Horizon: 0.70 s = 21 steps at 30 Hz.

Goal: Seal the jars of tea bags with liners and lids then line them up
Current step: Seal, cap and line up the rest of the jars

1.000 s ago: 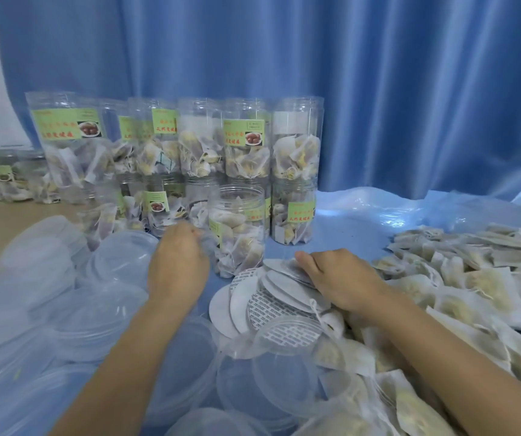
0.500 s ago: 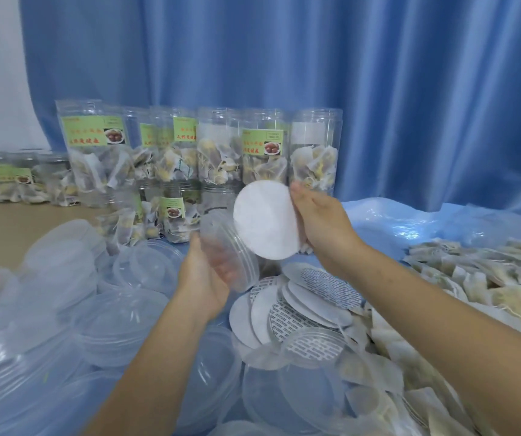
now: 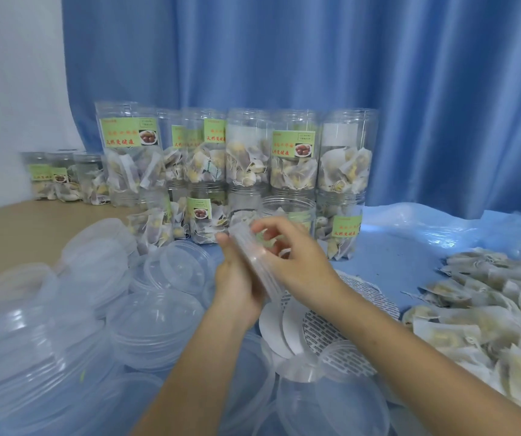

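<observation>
**Liner going into the lid now**

Since half a second ago the white round liner has left open view: both hands have come together around the clear lid [image 3: 254, 259], which is tilted on edge above the desk, in front of the jars. Left hand [image 3: 237, 278] cups it from behind with the thumb over the rim; right hand [image 3: 297, 262] is against its open face, fingers [image 3: 264, 229] curled over the top edge and poking inside. Can't tell exactly where the liner sits behind that hand.

Surface-wise: tan desk [image 3: 17, 221] on the left, with a crinkly, shiny blue plastic sheet [image 3: 410, 243] over the right part. Pleated blue curtain [image 3: 316, 73] behind, plain white wall [image 3: 10, 89] at far left.

Stacked clear cylinder jars [image 3: 344, 171] with green labels hold papery tea bags, two tiers high, plus a few short jars further left. Spare lids [image 3: 155, 325], translucent and ribbed round the edge, are heaped at left. Loose liners [image 3: 284, 332] lie fanned under the wrists, flat discs, some plain white, some with a printed grid. Loose tea bags [image 3: 489, 309], pale and crumpled, are piled at right.
</observation>
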Each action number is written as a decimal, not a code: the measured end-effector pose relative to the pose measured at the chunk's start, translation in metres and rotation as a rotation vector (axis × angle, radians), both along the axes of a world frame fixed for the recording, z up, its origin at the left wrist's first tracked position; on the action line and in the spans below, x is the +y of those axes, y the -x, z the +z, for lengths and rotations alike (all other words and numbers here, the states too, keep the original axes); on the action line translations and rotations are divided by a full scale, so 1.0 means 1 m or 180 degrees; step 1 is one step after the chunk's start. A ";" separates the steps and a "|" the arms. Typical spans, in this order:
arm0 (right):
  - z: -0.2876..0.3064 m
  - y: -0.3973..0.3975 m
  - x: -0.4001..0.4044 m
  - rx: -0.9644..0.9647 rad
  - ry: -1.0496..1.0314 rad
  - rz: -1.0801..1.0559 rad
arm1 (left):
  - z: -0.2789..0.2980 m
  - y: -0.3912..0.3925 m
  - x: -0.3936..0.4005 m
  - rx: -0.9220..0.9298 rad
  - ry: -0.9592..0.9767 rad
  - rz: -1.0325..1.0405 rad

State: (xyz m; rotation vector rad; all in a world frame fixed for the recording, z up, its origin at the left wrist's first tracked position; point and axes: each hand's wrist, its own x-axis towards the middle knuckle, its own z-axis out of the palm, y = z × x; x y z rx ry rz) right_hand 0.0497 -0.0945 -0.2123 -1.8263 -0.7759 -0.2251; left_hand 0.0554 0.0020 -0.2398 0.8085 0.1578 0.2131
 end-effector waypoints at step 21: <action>0.013 0.006 -0.026 -0.2532 0.2676 -0.1159 | 0.011 0.011 -0.001 -0.0464 -0.0711 0.0475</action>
